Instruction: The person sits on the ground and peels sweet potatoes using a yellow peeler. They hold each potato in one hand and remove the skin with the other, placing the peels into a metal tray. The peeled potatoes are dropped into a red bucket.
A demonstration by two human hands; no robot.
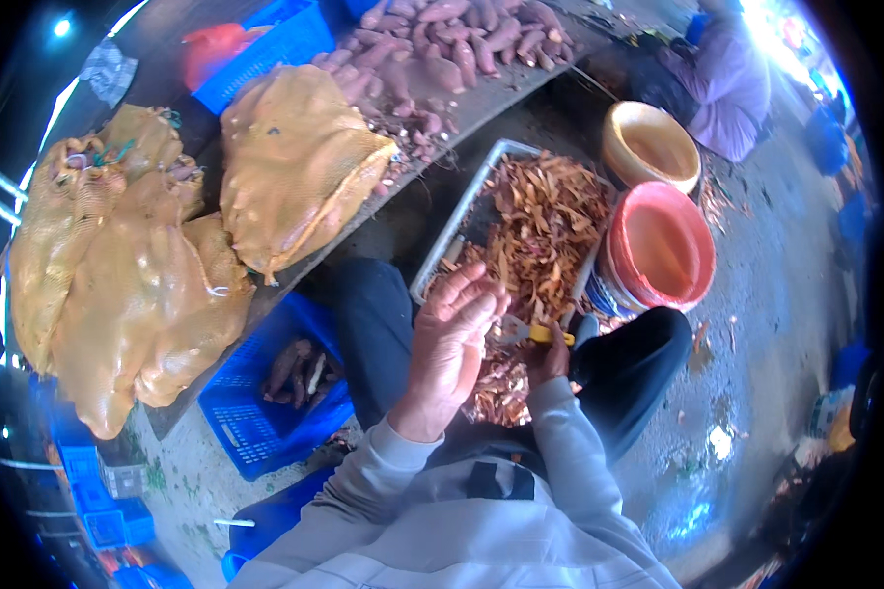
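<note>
My left hand [448,346] is raised over the near end of a tray of peelings, its fingers stretched out and slightly bent. Nothing shows in it. Close by on its right, my right hand [550,361] is closed round the yellow handle of a peeler [540,334], whose metal head points toward my left hand. Beneath and beyond both hands, brown and reddish peelings [550,231] are heaped in a grey-rimmed tray [454,228] between my legs. By my left leg stands a blue plastic basket [250,417] with several sweet potatoes [295,371] in it.
Beyond the tray, a ledge [481,118] carries a large pile of sweet potatoes [442,49] and bulging tan mesh sacks [300,162]. A red bucket [697,240] and a cream bucket [692,162] stand right of the tray. Another person [732,93] sits at the far right. The floor [756,344] looks wet.
</note>
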